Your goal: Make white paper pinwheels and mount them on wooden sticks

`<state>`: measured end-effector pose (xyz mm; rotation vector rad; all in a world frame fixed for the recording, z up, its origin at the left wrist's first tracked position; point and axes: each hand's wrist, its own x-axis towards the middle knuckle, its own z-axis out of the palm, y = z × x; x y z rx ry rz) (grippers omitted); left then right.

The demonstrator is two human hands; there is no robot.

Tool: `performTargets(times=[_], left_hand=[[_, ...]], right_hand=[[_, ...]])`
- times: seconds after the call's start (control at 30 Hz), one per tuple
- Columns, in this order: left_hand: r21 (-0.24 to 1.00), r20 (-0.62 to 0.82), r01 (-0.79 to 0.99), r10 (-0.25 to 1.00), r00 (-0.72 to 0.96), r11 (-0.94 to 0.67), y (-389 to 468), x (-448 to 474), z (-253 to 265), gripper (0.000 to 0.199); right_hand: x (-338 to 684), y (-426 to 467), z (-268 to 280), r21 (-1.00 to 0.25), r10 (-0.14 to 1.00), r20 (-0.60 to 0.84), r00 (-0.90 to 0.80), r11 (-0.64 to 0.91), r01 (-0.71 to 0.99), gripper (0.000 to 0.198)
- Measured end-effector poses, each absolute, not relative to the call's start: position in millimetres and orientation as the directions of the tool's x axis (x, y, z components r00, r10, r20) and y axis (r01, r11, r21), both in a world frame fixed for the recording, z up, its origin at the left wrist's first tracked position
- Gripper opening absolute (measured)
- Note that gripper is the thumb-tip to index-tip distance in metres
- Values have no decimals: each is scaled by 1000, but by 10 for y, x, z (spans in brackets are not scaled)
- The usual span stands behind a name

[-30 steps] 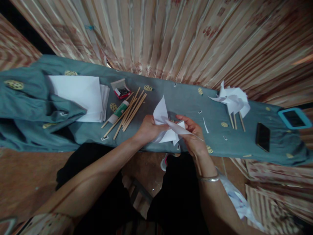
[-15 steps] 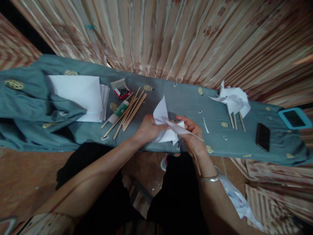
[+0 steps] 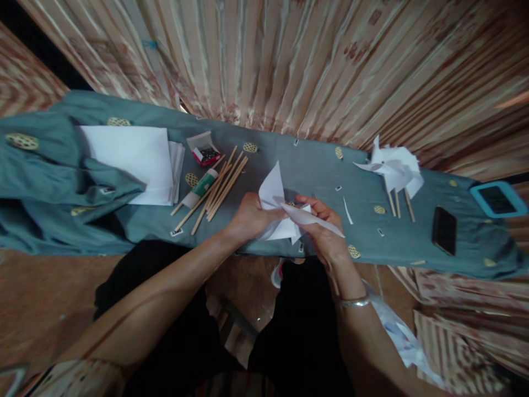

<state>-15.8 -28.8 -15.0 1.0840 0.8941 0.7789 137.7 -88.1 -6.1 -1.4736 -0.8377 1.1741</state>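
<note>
A white paper pinwheel is held between my two hands above the front edge of the cloth-covered table. My left hand grips its left side, thumb pressed toward the middle. On the other side, my right hand is closed around the pinwheel, its fingers partly behind the folded blades. The folds hide the fingertips, and whether a pin sits at the centre cannot be made out. Left of my hands lie several wooden sticks, with a green and white tube on them. An opened small red box with dark bits inside stands behind.
A stack of white paper lies at the left, partly under bunched cloth. Finished-looking paper pinwheels on sticks, a dark phone and a blue-framed device lie to the right. A paper strip rests near my right hand.
Almost nothing differs. Both hands keep the pinwheel in the same place, and the view has shifted very slightly.
</note>
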Motion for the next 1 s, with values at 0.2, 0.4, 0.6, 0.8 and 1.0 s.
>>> performTargets(times=[0.2, 0.4, 0.6, 0.8, 1.0], left_hand=[[950, -215, -121, 882, 419, 289, -282, -145, -210, 23], [955, -196, -122, 884, 425, 270, -274, -143, -209, 23], [956, -194, -120, 886, 420, 267, -270, -143, -165, 24], [952, -190, -142, 888, 420, 271, -281, -153, -195, 20], [925, -252, -163, 877, 410, 342, -295, -158, -158, 23]], right_hand=[[1378, -884, -65, -968, 926, -249, 285, -242, -60, 45], [1371, -886, -79, -977, 934, -212, 288, -213, -26, 47], [1338, -874, -53, -986, 933, -162, 320, -166, -16, 45], [1329, -884, -26, -979, 916, -157, 369, -192, 61, 42], [1354, -888, -34, -978, 923, -193, 333, -207, 7, 42]])
